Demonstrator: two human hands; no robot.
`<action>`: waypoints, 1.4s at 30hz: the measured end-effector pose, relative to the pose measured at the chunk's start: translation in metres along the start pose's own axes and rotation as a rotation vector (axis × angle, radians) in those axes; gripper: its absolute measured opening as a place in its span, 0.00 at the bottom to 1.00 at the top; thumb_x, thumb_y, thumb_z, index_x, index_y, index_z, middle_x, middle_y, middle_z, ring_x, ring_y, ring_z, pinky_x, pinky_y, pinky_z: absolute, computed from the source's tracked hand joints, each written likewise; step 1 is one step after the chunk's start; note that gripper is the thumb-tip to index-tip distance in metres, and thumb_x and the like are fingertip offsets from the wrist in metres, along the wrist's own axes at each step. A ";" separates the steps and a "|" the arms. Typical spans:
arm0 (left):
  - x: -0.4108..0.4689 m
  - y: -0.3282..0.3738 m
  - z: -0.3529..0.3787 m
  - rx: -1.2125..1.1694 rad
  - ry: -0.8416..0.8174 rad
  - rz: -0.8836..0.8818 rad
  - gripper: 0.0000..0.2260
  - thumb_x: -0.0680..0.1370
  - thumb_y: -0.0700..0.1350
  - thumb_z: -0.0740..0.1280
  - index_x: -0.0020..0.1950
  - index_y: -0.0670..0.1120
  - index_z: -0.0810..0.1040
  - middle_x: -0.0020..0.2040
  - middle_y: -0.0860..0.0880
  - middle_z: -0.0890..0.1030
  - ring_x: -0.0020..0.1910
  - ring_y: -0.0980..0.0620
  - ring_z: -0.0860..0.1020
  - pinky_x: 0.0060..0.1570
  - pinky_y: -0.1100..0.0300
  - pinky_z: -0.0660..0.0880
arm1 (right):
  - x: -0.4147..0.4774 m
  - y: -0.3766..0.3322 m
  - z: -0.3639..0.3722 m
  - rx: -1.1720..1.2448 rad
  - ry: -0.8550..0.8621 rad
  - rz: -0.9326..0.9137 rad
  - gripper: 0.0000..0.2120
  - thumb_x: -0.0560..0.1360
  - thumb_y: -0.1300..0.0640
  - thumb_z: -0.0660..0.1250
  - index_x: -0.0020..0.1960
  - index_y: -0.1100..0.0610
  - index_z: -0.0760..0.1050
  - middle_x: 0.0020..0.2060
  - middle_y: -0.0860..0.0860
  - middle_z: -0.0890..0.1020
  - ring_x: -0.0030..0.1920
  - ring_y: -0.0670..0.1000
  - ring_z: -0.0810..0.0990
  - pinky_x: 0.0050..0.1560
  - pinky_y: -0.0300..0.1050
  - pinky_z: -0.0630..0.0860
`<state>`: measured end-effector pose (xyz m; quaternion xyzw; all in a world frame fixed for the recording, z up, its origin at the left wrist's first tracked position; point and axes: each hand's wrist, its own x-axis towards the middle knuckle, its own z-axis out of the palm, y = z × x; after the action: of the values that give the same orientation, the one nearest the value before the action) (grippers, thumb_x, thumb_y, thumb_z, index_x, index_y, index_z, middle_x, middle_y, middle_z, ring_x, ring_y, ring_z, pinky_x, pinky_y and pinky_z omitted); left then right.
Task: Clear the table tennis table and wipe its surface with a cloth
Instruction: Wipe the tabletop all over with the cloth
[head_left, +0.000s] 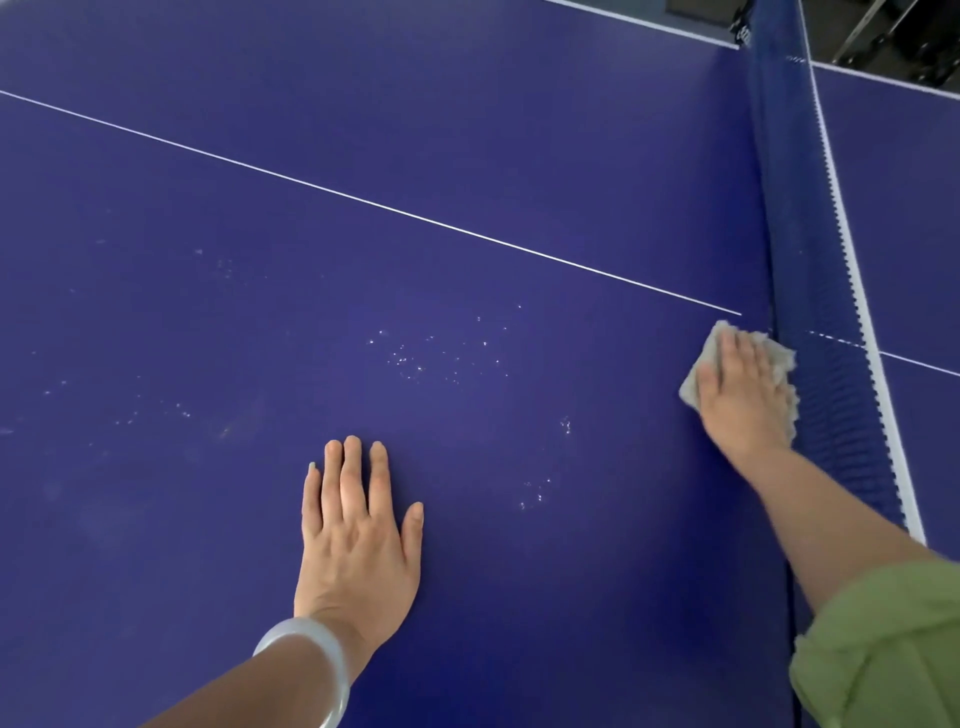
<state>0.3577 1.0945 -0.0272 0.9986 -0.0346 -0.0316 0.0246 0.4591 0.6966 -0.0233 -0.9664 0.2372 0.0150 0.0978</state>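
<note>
Cloth (779, 364), a crumpled grey rag, lies on the blue table (467, 156) against the net (810, 312), pressed flat under the right hand (740, 395), while the left hand (358, 535) rests spread, fingers straight, holding nothing.

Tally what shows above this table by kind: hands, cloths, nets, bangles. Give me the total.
Hands: 2, the left hand flat on the blue surface and the right hand pressing the cloth
Cloth: 1
Net: 1
Bangle: 1, on the left wrist
Total: 5
</note>
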 end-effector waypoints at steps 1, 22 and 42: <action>0.001 0.000 0.000 -0.002 0.004 0.000 0.31 0.81 0.56 0.46 0.76 0.37 0.63 0.75 0.36 0.64 0.77 0.38 0.59 0.74 0.41 0.55 | 0.013 -0.001 -0.002 0.019 -0.005 0.036 0.27 0.83 0.46 0.44 0.81 0.51 0.47 0.80 0.51 0.52 0.80 0.51 0.45 0.77 0.63 0.48; 0.001 0.000 -0.005 -0.017 -0.034 -0.013 0.31 0.80 0.56 0.45 0.76 0.38 0.63 0.75 0.36 0.64 0.77 0.38 0.59 0.74 0.40 0.58 | -0.023 -0.059 0.015 -0.008 -0.060 -0.015 0.26 0.83 0.43 0.41 0.80 0.44 0.42 0.80 0.45 0.48 0.79 0.48 0.41 0.76 0.64 0.47; 0.001 -0.003 0.000 -0.026 -0.006 0.026 0.32 0.80 0.56 0.44 0.77 0.37 0.60 0.76 0.35 0.62 0.77 0.36 0.57 0.75 0.40 0.54 | -0.196 -0.017 0.031 -0.015 0.043 0.224 0.27 0.81 0.41 0.37 0.79 0.43 0.37 0.81 0.49 0.48 0.80 0.50 0.45 0.76 0.65 0.52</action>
<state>0.3591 1.0977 -0.0278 0.9976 -0.0470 -0.0349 0.0381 0.2937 0.8065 -0.0354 -0.9347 0.3454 0.0071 0.0835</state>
